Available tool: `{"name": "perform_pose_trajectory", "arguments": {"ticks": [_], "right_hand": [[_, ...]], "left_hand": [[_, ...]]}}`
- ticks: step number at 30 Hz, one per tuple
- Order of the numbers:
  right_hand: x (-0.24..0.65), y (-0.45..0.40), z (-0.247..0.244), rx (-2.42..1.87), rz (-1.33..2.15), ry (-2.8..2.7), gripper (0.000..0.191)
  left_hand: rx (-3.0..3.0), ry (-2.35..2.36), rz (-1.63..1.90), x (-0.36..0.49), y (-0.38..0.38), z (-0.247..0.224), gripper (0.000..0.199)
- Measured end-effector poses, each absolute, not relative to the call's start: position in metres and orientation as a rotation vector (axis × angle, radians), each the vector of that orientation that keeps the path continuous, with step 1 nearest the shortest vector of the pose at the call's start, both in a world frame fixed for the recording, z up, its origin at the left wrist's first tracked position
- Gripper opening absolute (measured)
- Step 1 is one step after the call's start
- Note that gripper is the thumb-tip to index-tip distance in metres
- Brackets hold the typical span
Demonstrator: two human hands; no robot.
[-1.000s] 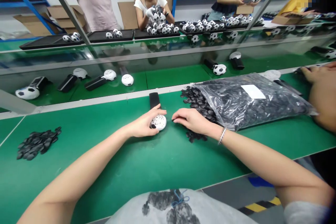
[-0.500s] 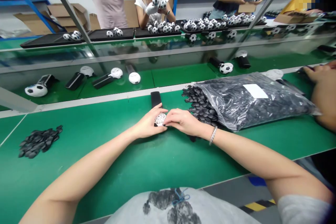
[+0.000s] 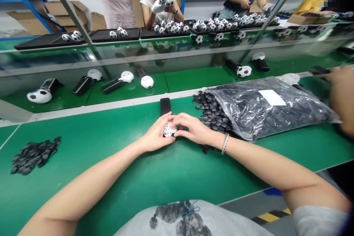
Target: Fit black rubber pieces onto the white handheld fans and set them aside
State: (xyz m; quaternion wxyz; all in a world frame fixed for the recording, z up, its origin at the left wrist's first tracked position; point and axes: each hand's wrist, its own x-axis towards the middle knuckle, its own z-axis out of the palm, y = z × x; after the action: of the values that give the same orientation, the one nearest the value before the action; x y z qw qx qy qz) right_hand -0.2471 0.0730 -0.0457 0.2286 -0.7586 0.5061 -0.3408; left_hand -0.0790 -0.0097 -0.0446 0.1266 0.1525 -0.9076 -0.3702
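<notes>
A white ball-shaped piece (image 3: 169,129) with an open lattice pattern lies on the green table, joined to or touching a black block (image 3: 165,106) behind it. My left hand (image 3: 159,132) is wrapped round the left side of the white piece. My right hand (image 3: 190,128) is at its right side, fingers curved and fingertips at the piece; any small part between them is hidden. Right of my hands, black flakes (image 3: 212,110) spill from a clear plastic bag (image 3: 249,114) with a white label.
Another pile of black flakes (image 3: 34,155) lies at the left. Behind a pale rail, a green belt (image 3: 155,88) carries several black-handled balls. Another person's arm (image 3: 343,96) is at the right edge. People stand or sit beyond trays of footballs (image 3: 116,38).
My right fingers have lifted and spread slightly over the white piece. The balls on the belt have shifted right. The other person's hand at the right has moved, and the view has shifted slightly.
</notes>
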Motion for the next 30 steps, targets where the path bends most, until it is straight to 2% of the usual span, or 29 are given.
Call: {"name": "perform_pose_trajectory", "arguments": {"ticks": [6,8,13,17,20,23,30], "right_hand": [[-0.260,0.067,-0.051,-1.793,-1.000,1.469,0.019],[-0.281,0.063,-0.047,-1.837,-0.930,1.657,0.016],[-0.330,0.059,-0.045,-2.182,-0.396,2.268,0.018],[-0.334,0.058,-0.050,-2.316,-0.002,2.301,0.020],[-0.330,0.056,-0.048,-2.393,0.096,2.253,0.019],[-0.325,0.059,-0.044,-2.375,-0.039,2.214,0.019],[-0.279,0.075,-0.035,-2.075,-0.671,1.796,0.014]], "left_hand": [[0.401,-2.679,-1.025,-0.079,-0.014,-0.043,0.060],[0.323,-2.731,-1.054,-0.078,-0.016,-0.041,0.064],[0.733,-2.619,-0.924,-0.077,-0.012,-0.047,0.059],[0.807,-2.566,-0.996,-0.072,-0.012,-0.047,0.052],[0.670,-2.642,-1.074,-0.066,-0.019,-0.039,0.050],[0.640,-2.676,-1.067,-0.060,-0.025,-0.033,0.051],[0.420,-2.777,-1.150,-0.058,-0.037,-0.027,0.055]]}}
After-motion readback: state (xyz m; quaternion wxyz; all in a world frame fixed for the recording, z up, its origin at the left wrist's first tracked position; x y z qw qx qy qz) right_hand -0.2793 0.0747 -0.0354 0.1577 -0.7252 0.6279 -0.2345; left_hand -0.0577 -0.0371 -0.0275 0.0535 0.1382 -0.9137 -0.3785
